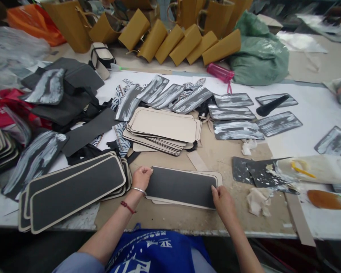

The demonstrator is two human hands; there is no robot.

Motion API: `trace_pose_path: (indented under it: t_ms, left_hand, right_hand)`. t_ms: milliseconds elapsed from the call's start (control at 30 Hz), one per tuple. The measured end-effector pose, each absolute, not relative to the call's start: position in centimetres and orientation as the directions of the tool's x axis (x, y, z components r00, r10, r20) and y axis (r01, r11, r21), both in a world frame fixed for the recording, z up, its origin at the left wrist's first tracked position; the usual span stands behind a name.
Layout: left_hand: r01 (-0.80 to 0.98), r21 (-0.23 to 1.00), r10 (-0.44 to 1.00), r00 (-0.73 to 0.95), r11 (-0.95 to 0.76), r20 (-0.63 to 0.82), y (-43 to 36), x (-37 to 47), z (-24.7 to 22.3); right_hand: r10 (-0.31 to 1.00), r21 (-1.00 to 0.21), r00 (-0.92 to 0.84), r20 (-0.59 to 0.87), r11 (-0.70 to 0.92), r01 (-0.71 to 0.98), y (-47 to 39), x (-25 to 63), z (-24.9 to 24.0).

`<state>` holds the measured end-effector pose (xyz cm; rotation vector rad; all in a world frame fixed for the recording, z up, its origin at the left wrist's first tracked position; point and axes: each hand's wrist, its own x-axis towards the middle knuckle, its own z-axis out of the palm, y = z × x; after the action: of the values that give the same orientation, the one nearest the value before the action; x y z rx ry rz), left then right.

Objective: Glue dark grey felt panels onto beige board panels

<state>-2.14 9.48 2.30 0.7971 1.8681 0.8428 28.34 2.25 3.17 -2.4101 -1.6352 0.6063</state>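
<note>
A dark grey rounded rectangular panel (pixel 182 187) lies over a beige panel (pixel 219 178), whose edge shows past its right end and below. My left hand (pixel 142 178) pinches the dark panel's upper left corner. At its right end, my right hand (pixel 224 201) grips the edge between thumb and fingers. Just behind sits a stack of beige panels (pixel 165 125). To the left of my left hand rests a pile of dark panels with beige borders (pixel 76 193).
White-smeared dark pieces (pixel 238 130) lie behind and to the right; a black tool (pixel 272 105) rests on one. At right are a glue-spattered container (pixel 315 168) and a brush (pixel 326 200). Mustard-coloured bags (pixel 184 43) and a green plastic bag (pixel 258 53) stand at the back.
</note>
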Motion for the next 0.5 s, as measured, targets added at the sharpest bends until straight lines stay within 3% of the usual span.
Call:
trace_pose_path:
  t_ms: [500]
  left_hand:
    - [0.290, 0.802, 0.844, -0.311, 0.522, -0.437, 9.17, -2.68, 2.11]
  right_hand:
    - [0.875, -0.183, 0.330, -0.354, -0.411, 0.893, 2.84, 28.37, 3.55]
